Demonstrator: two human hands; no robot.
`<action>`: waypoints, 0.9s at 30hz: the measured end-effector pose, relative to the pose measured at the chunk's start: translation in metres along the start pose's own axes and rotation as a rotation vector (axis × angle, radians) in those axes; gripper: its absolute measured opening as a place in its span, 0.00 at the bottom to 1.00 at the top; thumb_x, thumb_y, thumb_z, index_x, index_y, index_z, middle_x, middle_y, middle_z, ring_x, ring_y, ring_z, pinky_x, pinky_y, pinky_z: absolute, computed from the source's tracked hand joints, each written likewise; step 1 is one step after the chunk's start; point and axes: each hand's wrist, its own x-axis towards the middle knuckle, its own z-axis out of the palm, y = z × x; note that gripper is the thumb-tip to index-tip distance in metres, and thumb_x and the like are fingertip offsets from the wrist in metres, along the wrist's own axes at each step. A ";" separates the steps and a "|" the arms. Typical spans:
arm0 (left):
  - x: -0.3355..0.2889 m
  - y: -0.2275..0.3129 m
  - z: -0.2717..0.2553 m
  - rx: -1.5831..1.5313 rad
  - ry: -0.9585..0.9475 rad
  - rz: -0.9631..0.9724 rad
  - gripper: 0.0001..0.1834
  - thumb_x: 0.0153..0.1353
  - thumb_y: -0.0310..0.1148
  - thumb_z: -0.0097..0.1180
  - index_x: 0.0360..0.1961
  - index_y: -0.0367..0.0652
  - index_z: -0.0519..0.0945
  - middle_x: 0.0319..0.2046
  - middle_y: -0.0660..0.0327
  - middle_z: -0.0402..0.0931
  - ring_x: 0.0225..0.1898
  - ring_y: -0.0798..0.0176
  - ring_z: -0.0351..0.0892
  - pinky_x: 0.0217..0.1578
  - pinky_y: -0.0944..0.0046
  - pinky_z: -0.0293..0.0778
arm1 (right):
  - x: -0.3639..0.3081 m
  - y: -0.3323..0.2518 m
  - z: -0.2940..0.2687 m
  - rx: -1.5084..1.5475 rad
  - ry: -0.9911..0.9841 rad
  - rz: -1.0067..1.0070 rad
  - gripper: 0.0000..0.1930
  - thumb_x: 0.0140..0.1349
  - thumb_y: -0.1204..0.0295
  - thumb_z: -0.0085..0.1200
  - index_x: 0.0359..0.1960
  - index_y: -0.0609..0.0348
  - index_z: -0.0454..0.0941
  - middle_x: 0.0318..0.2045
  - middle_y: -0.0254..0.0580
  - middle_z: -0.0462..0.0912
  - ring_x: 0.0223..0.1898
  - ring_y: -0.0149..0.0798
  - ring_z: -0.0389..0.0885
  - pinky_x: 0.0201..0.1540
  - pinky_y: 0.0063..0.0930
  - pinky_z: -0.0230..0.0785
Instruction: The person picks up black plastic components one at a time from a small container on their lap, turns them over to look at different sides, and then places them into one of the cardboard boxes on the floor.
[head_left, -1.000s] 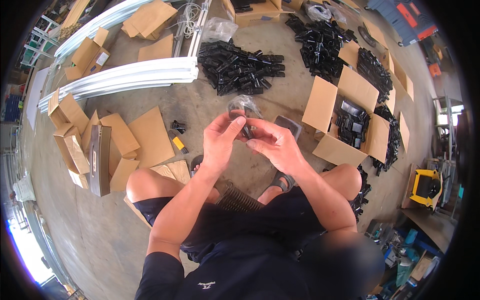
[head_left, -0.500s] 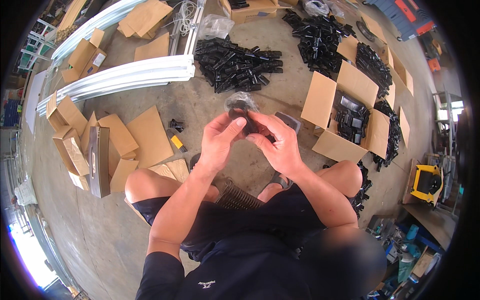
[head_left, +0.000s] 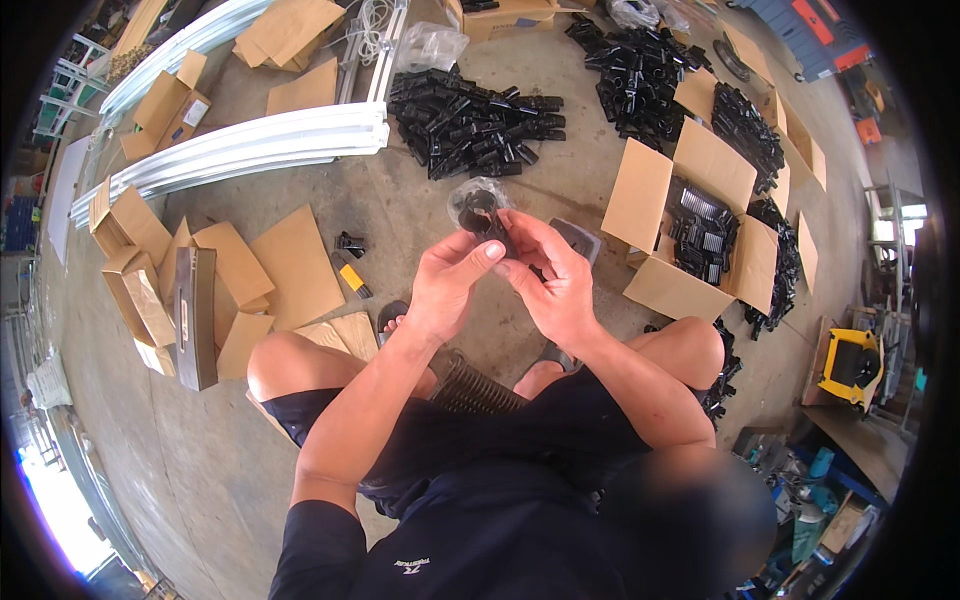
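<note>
Both hands hold one black plastic part, a clip-like piece with a round ring end (head_left: 479, 218), out in front of me above the floor. My left hand (head_left: 447, 285) pinches it from the left, thumb laid across its near side. From the right, my right hand (head_left: 552, 285) grips the same piece with thumb and fingers. The ring end sticks out beyond the fingertips, and the fingers hide the rest. Just past it, clear plastic wrap (head_left: 464, 192) lies on the floor. A dark flat block (head_left: 577, 238) is beside my right hand, partly covered by it.
Beyond my hands lies a heap of black plastic parts (head_left: 470, 120), with another heap (head_left: 640, 85) to its right. An open cardboard box (head_left: 680, 290) holds more parts. To the left are flattened cartons (head_left: 297, 268), a yellow-and-black tool (head_left: 351, 275) and long white metal profiles (head_left: 240, 150).
The black part has turned in my fingers, so its round opening now shows. My left thumb has shifted slightly to the right along it.
</note>
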 end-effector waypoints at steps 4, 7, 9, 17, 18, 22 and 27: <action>0.001 0.002 -0.006 0.097 0.017 0.019 0.10 0.72 0.28 0.59 0.51 0.36 0.84 0.46 0.59 0.85 0.48 0.65 0.82 0.55 0.59 0.76 | 0.006 -0.006 -0.001 -0.049 -0.088 0.013 0.28 0.62 0.81 0.67 0.65 0.64 0.74 0.54 0.45 0.84 0.47 0.35 0.87 0.46 0.29 0.81; 0.003 0.013 0.001 0.223 0.028 0.000 0.12 0.71 0.28 0.60 0.52 0.33 0.83 0.45 0.58 0.86 0.47 0.66 0.84 0.50 0.63 0.80 | 0.018 -0.013 -0.017 -0.117 -0.132 0.104 0.27 0.62 0.78 0.68 0.64 0.64 0.75 0.49 0.42 0.85 0.42 0.31 0.86 0.43 0.27 0.80; 0.003 0.021 0.007 0.352 -0.003 -0.049 0.13 0.71 0.29 0.61 0.52 0.32 0.83 0.44 0.57 0.86 0.46 0.67 0.85 0.48 0.66 0.81 | 0.028 -0.012 -0.030 -0.165 -0.128 0.098 0.27 0.62 0.72 0.70 0.62 0.64 0.76 0.44 0.38 0.84 0.38 0.26 0.82 0.41 0.24 0.79; 0.000 0.031 0.006 0.836 -0.157 -0.197 0.17 0.65 0.29 0.65 0.53 0.31 0.82 0.41 0.57 0.87 0.44 0.71 0.83 0.47 0.67 0.79 | 0.032 -0.021 -0.042 0.065 -0.308 0.351 0.20 0.66 0.75 0.66 0.58 0.67 0.79 0.44 0.34 0.81 0.40 0.25 0.82 0.44 0.23 0.79; -0.001 0.028 0.006 0.791 -0.128 -0.162 0.18 0.65 0.27 0.65 0.54 0.31 0.82 0.41 0.58 0.87 0.43 0.72 0.83 0.46 0.68 0.79 | 0.031 -0.020 -0.042 0.082 -0.293 0.350 0.19 0.66 0.76 0.65 0.58 0.66 0.79 0.44 0.34 0.81 0.41 0.25 0.83 0.44 0.22 0.79; -0.001 0.023 0.009 0.706 -0.038 -0.033 0.21 0.64 0.24 0.67 0.57 0.31 0.81 0.40 0.61 0.86 0.42 0.74 0.81 0.45 0.70 0.78 | 0.029 -0.013 -0.041 0.095 -0.223 0.210 0.20 0.65 0.79 0.65 0.59 0.64 0.80 0.44 0.36 0.81 0.41 0.26 0.84 0.42 0.21 0.79; -0.001 0.024 0.007 0.746 -0.023 -0.012 0.22 0.63 0.24 0.68 0.58 0.32 0.81 0.40 0.62 0.86 0.41 0.75 0.80 0.44 0.71 0.77 | 0.023 -0.013 -0.032 0.093 -0.151 0.102 0.21 0.64 0.82 0.65 0.59 0.64 0.79 0.43 0.38 0.81 0.40 0.26 0.84 0.40 0.21 0.80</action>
